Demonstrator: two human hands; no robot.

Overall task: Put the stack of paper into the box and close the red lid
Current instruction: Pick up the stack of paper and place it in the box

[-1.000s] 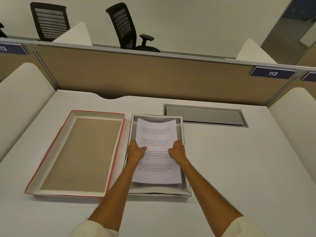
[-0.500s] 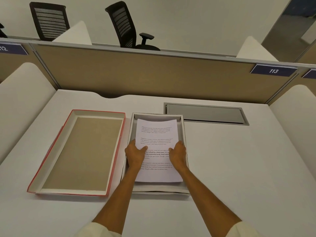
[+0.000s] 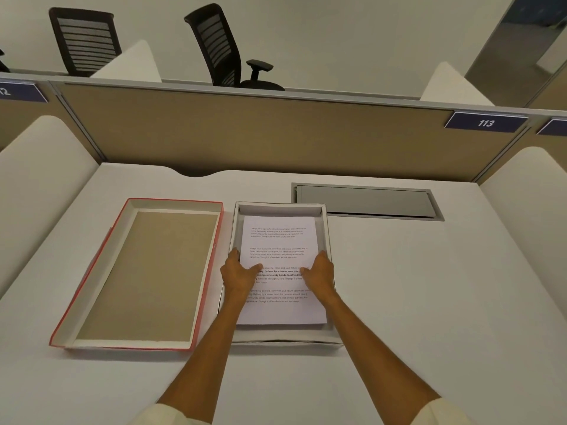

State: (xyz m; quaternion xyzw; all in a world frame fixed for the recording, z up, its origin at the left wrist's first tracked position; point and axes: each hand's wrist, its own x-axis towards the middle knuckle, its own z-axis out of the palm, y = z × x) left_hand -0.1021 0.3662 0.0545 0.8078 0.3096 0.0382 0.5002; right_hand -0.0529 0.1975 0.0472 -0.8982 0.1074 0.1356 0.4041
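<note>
A white stack of printed paper [image 3: 280, 237] lies inside the shallow white box [image 3: 327, 240] at the middle of the desk. My left hand [image 3: 237, 276] grips the stack's left edge, thumb on top of the sheet. On the opposite edge my right hand [image 3: 319, 276] holds it the same way. The stack lies nearly flat between the box walls. The red lid [image 3: 92, 282] lies upside down to the left of the box, its brown inside facing up, close beside the box's left wall.
A grey cable hatch [image 3: 365, 201] is set into the desk behind and right of the box. A tan partition [image 3: 260, 133] closes the back, white dividers stand at both sides. Two black office chairs [image 3: 221, 47] stand beyond the partition.
The stack has sunk lower and flattened in the box; its far end no longer curls up. Both hands have slid outward to the sheet's side edges.
</note>
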